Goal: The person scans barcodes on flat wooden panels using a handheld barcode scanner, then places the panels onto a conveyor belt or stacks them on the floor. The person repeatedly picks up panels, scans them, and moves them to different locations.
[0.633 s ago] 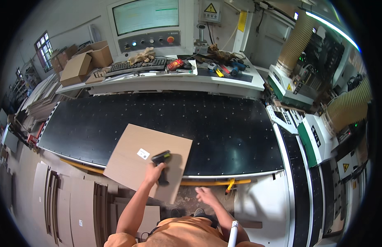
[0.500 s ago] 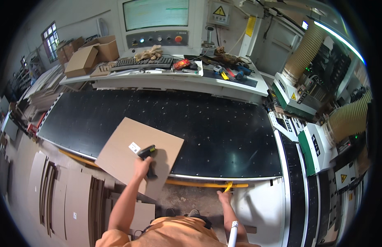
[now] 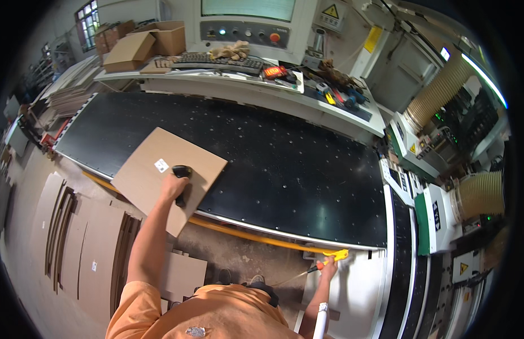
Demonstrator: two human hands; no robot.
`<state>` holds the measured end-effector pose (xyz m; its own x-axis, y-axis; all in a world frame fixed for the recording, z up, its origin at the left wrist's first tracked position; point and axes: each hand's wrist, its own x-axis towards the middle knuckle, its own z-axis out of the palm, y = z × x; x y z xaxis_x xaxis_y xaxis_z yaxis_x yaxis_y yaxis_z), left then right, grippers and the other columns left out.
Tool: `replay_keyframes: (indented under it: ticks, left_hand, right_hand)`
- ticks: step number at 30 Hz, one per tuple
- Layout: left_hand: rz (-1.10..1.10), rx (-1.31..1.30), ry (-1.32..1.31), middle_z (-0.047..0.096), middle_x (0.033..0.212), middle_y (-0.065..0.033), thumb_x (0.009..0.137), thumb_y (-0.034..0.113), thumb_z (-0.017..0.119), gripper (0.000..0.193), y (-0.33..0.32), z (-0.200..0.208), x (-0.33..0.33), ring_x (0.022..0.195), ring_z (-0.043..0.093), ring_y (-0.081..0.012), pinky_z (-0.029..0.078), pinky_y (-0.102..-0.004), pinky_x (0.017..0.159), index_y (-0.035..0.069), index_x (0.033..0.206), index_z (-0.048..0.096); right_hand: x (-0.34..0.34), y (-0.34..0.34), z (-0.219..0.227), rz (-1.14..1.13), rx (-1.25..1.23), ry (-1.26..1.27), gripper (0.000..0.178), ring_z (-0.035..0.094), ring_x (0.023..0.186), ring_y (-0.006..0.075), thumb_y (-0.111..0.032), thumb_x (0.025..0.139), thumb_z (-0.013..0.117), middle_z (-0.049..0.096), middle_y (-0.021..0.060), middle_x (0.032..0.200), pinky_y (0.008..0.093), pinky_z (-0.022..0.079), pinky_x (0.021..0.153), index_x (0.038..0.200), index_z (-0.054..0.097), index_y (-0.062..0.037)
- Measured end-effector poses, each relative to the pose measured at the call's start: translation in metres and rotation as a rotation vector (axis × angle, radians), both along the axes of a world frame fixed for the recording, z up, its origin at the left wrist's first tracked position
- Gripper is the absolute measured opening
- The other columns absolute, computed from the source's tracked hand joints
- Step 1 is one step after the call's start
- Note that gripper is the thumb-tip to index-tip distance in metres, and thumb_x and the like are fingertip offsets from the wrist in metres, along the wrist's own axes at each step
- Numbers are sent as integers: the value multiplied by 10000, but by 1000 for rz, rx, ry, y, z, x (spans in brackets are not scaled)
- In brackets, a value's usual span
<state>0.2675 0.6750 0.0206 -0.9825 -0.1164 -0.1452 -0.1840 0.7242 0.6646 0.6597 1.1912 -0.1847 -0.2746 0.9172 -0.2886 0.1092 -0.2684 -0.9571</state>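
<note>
Across the middle of the view, a long black perforated machine bed [image 3: 262, 164] is seen, edged at the front by a yellow strip [image 3: 245, 233]. On its near left corner a flat brown rectangular fibreboard panel [image 3: 143, 175] is laid, overhanging the front edge and bearing a small white label [image 3: 161, 165]. Stacked brown panels [image 3: 81, 248] are noted on the floor below. The left hand [image 3: 174, 186] is closed around a black handheld device [image 3: 182, 176], which is pressed onto the panel just beside the label. The right hand [image 3: 328, 269] is wrapped around a slim orange-and-yellow tool [image 3: 330, 259], held near the bed's front edge, well apart from the panel.
</note>
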Motion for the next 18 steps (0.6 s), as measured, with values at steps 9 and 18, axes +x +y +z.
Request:
replay_keyframes:
  ticks: [9,18]
  left_hand:
    - [-10,67,42,681,915,-331,720,310,656,504,-14,-5,-10,936,688,-422,532,-424,827,-138,947,681]
    - [24,-7,29,658,939,-360,731,344,659,527,-13,-5,-8,980,671,-446,528,-448,851,-133,953,687]
  right_hand:
    - [95,-51,172,132,-241,213,500,363,391,88,-490,1018,441,648,89,897,216,287,343,1280,525,-74]
    - [15,-190,227,1174,-291,65,573,465,444,98,-465,1060,342,618,158,909,213,352,425,1277,490,44]
